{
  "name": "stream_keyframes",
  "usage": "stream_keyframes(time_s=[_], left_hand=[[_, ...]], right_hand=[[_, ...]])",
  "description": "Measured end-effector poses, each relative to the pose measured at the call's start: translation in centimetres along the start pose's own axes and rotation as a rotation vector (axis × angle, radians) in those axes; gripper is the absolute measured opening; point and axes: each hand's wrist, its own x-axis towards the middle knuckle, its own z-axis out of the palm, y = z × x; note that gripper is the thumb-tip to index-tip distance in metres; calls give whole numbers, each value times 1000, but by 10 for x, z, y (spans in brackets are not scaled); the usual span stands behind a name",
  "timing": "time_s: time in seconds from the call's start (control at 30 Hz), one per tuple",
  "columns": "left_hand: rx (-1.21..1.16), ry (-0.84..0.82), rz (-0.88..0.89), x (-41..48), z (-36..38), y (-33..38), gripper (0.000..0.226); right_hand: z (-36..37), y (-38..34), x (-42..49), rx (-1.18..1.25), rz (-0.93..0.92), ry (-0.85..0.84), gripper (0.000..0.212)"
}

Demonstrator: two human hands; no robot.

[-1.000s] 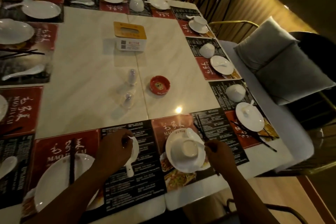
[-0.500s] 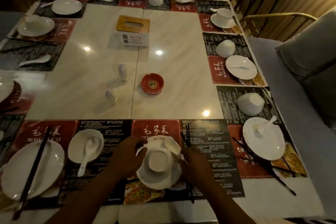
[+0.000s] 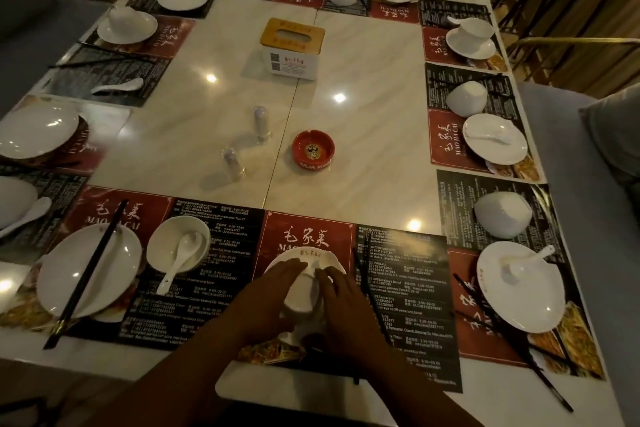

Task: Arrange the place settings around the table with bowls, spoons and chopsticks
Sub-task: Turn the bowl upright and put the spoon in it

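Left hand (image 3: 273, 298) and right hand (image 3: 346, 302): fingers curved round opposite sides of one upturned bowl (image 3: 301, 295), gripping it between them; bowl on a white plate (image 3: 294, 256), on the red placemat (image 3: 304, 229) at the near edge of the desk (image 3: 363, 107); spoon (image 3: 327, 260) on the plate, just past the fingertips; black chopsticks (image 3: 367, 274) just right of the right hand; left of the left hand, upright bowl (image 3: 162, 243) holding a second spoon (image 3: 180, 258); beyond the hands, red ashtray (image 3: 312, 149), near shaker (image 3: 232, 163), far shaker (image 3: 259, 123), tissue box (image 3: 292, 48).
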Motion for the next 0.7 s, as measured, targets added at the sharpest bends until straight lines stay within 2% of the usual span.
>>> stream_keyframes(time_s=[0.13, 0.33, 0.47, 0.57, 0.63, 0.7], left_hand=[[-29, 26, 3, 1, 4, -6, 113], [-213, 63, 71, -3, -25, -4, 105], [-451, 29, 46, 4, -55, 17, 95], [-652, -77, -4, 18, -62, 40, 66], [-858, -125, -64, 28, -61, 65, 41], [-1020, -147, -132, 36, -56, 91, 31]], right_hand=[[5, -1, 2, 14, 1, 71, 107], [-17, -5, -4, 192, -43, 161, 100], [-54, -3, -17, 619, -72, 233, 82], [-67, 6, -26, 923, 41, 313, 72], [-73, 12, -32, 1123, 123, 351, 74], [-79, 16, -38, 1224, 207, 375, 79]])
